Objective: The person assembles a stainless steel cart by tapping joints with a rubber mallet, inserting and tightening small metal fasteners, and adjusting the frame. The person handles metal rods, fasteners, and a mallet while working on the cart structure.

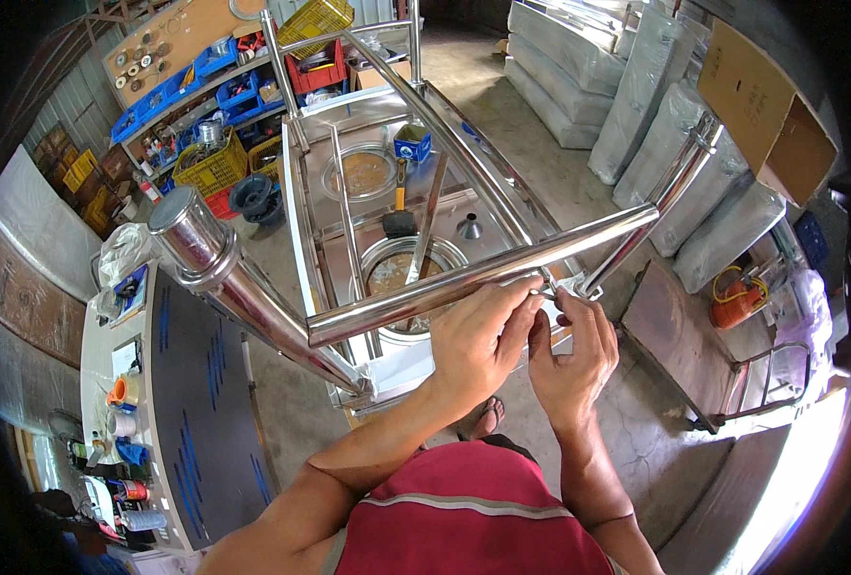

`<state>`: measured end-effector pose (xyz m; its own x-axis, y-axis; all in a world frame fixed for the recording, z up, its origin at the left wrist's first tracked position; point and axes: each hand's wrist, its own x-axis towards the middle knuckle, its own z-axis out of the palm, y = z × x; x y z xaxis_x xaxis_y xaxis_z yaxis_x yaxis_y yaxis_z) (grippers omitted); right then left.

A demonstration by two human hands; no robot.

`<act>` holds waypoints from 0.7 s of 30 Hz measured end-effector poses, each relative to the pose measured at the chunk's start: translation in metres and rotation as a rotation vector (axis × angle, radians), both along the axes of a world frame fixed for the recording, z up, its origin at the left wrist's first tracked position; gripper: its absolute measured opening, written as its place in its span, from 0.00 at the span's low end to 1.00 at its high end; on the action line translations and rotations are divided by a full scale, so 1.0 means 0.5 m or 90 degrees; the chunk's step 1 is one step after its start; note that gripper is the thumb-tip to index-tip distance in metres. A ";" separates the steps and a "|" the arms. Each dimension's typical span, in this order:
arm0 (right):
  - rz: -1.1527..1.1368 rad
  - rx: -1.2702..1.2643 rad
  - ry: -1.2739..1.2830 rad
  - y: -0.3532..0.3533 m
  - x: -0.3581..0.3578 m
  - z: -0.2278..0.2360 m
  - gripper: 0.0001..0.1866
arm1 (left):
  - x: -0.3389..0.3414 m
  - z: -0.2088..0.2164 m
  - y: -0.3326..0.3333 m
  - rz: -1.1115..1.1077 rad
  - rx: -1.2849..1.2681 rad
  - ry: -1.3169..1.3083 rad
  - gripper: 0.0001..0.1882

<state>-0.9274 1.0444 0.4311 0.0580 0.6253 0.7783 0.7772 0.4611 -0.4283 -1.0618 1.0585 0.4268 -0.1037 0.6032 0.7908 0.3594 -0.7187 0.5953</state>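
My left hand (483,331) and my right hand (576,359) meet just below a polished steel crossbar (425,293). Fingertips of both are pinched together around a small, thin metal piece (546,293) whose kind is too small to make out. The crossbar belongs to an upturned stainless steel frame, with a thick capped tube leg (263,311) on the left and another leg (670,187) on the right. Under the tubes lies a steel panel (334,225) with round openings. On it rest a black-headed hammer (400,222) with a yellow handle, a small metal cone (470,227) and a blue box (412,145).
At left stands a bench (172,450) with bottles and tape. Blue bins (239,91) and a yellow crate (212,165) fill the back shelving. On the right are wrapped panels (641,101), a cardboard box (756,101) and a flat trolley (679,335).
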 end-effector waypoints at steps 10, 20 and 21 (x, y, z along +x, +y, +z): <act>0.195 -0.394 0.617 0.045 0.042 0.009 0.13 | 0.033 -0.044 -0.012 -0.021 -0.088 -0.013 0.12; -0.103 0.094 -0.084 0.030 0.042 -0.036 0.12 | 0.037 -0.066 0.007 -0.051 -0.120 -0.023 0.11; -0.101 0.097 -0.107 0.030 0.043 -0.035 0.11 | 0.035 -0.068 0.007 -0.050 -0.125 -0.027 0.11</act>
<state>-0.9060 1.0593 0.4136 0.0082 0.4937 0.8696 0.8993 0.3766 -0.2223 -1.0441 1.0621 0.3927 -0.0816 0.7526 0.6533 0.2783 -0.6122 0.7401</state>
